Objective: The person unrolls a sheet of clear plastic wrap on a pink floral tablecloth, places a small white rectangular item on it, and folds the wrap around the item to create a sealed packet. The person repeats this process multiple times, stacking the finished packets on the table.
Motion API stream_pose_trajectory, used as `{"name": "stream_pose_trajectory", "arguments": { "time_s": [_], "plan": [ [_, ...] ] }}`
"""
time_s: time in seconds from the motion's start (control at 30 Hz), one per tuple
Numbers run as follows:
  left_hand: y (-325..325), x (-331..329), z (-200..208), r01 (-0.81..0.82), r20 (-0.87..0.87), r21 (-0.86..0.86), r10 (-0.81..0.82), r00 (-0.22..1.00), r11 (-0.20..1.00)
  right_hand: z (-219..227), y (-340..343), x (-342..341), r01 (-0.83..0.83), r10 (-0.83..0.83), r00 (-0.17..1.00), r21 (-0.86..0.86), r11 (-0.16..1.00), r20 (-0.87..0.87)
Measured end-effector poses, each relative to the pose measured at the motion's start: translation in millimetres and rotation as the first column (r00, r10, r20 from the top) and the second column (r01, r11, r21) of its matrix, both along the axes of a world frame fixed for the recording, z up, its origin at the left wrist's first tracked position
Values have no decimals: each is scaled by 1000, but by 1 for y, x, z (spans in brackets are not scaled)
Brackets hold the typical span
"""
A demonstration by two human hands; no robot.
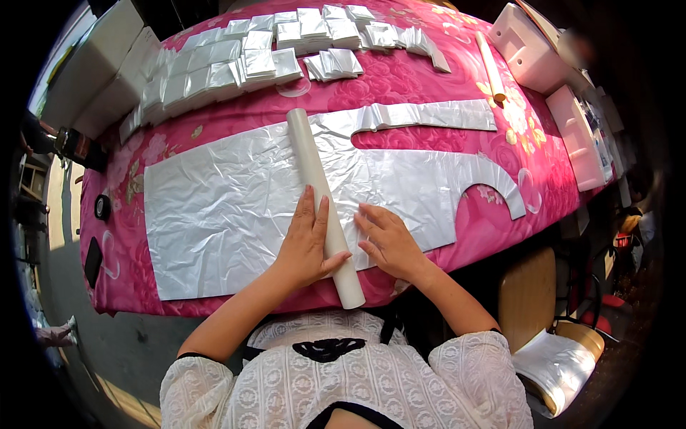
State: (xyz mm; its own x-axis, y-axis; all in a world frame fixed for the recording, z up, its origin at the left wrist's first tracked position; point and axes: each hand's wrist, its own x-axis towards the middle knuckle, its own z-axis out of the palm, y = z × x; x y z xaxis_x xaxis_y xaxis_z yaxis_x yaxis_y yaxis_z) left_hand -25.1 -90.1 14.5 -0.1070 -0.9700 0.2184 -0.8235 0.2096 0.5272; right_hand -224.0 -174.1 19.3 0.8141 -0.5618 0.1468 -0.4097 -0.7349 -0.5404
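Note:
A thin white plastic apron point(214, 207), wrinkled and shiny, lies spread across the table. Its cut-out straps reach toward the right. A long off-white tube point(309, 159) rests crosswise on it, its near end by the table's front edge. My left hand point(306, 247) lies on the tube with fingers stretched out along it and the thumb across it. Just right of the tube, my right hand point(388, 242) is over the plastic with its fingers apart and holds nothing.
Pink flowered cloth covers the table point(343, 89). Stacks of folded white plastic packets point(214, 61) fill the far side. A second tube point(489, 68) lies far right near pink foam boxes point(575, 136). At the left edge are a black phone point(93, 262) and tape roll point(102, 207). A chair point(529, 300) stands right.

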Motion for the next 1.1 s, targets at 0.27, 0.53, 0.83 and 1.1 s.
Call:
{"name": "stream_pose_trajectory", "arguments": {
  "time_s": [0.27,0.53,0.83,1.1],
  "plan": [
    [-4,-45,13,-9,168,68,-3,986,998,-23,-130,-144,433,-471,882,-344,833,-30],
    [-7,-61,21,-17,270,116,-15,963,993,-22,-149,-212,710,-705,684,-391,585,188],
    [3,-39,40,107,-919,348,315,237,931,61,14,1,28,-209,893,412,911,400],
    [64,135,43,18,-638,727,667,384,686,68,69,8,16,-15,978,-2,1000,207]
  ]
}}
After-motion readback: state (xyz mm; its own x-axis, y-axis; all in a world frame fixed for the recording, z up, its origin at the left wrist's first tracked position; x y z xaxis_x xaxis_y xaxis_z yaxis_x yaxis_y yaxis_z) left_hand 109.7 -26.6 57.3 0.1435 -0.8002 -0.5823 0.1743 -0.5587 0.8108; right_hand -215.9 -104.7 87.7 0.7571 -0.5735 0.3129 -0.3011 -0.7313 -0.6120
